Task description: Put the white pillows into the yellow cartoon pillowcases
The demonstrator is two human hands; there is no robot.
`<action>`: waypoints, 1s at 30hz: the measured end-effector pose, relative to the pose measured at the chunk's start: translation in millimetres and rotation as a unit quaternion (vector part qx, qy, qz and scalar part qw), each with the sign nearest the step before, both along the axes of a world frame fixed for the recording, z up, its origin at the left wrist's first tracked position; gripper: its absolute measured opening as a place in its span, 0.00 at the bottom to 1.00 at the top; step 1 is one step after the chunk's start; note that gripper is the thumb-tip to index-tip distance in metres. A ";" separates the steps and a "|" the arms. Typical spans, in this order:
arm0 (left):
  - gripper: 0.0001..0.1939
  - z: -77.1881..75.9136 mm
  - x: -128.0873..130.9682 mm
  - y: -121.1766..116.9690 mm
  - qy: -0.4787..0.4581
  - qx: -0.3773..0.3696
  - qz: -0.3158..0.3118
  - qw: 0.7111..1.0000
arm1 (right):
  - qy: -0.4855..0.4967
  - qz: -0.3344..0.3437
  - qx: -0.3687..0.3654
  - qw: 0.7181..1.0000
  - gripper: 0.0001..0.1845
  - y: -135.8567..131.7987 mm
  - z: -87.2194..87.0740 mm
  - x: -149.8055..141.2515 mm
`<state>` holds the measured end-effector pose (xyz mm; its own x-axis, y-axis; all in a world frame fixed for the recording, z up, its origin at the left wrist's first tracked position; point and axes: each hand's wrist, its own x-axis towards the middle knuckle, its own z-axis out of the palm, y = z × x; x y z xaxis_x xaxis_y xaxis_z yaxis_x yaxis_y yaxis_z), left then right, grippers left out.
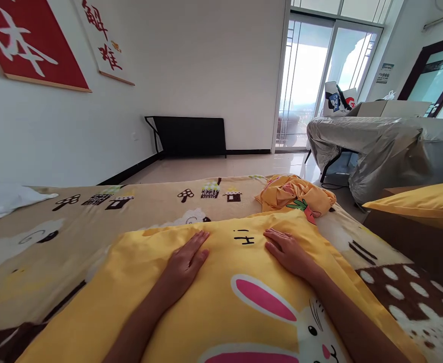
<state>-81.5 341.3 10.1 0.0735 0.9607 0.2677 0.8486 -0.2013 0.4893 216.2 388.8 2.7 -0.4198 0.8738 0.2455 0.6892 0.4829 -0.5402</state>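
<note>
Both hands lie palm down on the yellow pillow, spread on it with fingers stretched out and gripping nothing. The pillow (221, 302) is directly under them, reaching past the fingertips on the far side and back beneath the forearms on the near side. The left hand (186, 261) points forward, its thumb apart from the fingers; the right hand (290, 253) slants inward toward it, its thumb also apart. Between the two sits the "Hi" lettering (244, 237), nearer the right fingertips. The rabbit print (314, 335) is below the right hand, one ear reaching into the gap between the arms, its face beside the right forearm.

Just beyond the right hand, at the pillow's far edge, is a crumpled orange cloth (287, 189) with a carrot print. The patterned blanket (157, 199) stretches under the pillow and out past both hands. Far to the left of the left hand lies a white cloth (7, 201). Well to the right of the right hand, a second yellow pillow (429, 201) shows over a brown box (410, 247). Farther off beyond that hand, a plastic-covered surface (365, 136) carries a bag (335, 100) and a carton (395, 108).
</note>
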 end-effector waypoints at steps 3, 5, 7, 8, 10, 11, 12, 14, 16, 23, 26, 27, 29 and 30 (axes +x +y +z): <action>0.31 0.5 0.5 -0.8 0.001 -0.005 0.006 1.000 | 0.002 -0.002 -0.003 1.000 0.26 -2.3 2.5 -0.7; 0.31 0.8 0.5 -1.3 0.001 -0.008 0.007 1.000 | 0.005 -0.003 -0.007 1.000 0.25 -2.1 3.4 0.8; 0.31 0.9 0.4 -1.5 0.000 -0.004 0.005 1.000 | 0.004 -0.009 -0.002 1.000 0.25 0.8 1.9 4.6; 0.31 0.9 0.3 -1.4 -0.001 -0.001 0.003 1.000 | 0.001 -0.015 0.004 1.000 0.24 3.5 0.0 7.5; 0.31 0.9 0.3 -1.5 -0.003 0.001 0.002 1.000 | -0.008 -0.036 0.019 0.999 0.24 11.2 -5.4 15.4; 0.30 1.1 0.4 -1.7 -0.004 0.000 0.001 1.000 | -0.013 -0.051 0.026 0.998 0.24 16.0 -8.4 20.4; 0.30 1.6 0.7 -2.2 -0.004 -0.002 0.002 1.000 | -0.020 -0.068 0.030 0.997 0.24 21.2 -11.5 26.1; 0.30 3.4 1.5 -3.6 -0.005 -0.006 0.004 1.000 | -0.033 -0.132 0.018 0.991 0.23 32.1 -16.9 39.6; 0.30 5.9 2.6 -5.5 -0.004 -0.008 0.004 1.000 | -0.042 -0.218 -0.014 0.975 0.24 42.1 -21.3 55.3; 0.29 7.3 3.5 -7.8 0.004 -0.006 0.005 1.000 | -0.047 -0.368 -0.129 0.920 0.33 61.7 -37.6 103.4; 0.29 5.3 2.2 -6.9 0.002 -0.004 0.005 1.000 | -0.037 -0.351 -0.153 0.923 0.31 66.8 -41.8 108.8; 0.29 5.0 1.9 -6.7 0.001 -0.004 0.005 1.000 | -0.031 -0.340 -0.157 0.926 0.29 68.3 -41.9 108.7; 0.29 5.2 1.7 -6.8 -0.001 -0.003 0.006 1.000 | -0.012 -0.316 -0.165 0.934 0.28 70.5 -40.2 107.6; 0.29 5.5 1.7 -7.1 -0.002 -0.002 0.007 1.000 | 0.000 -0.304 -0.167 0.938 0.29 71.2 -38.7 106.9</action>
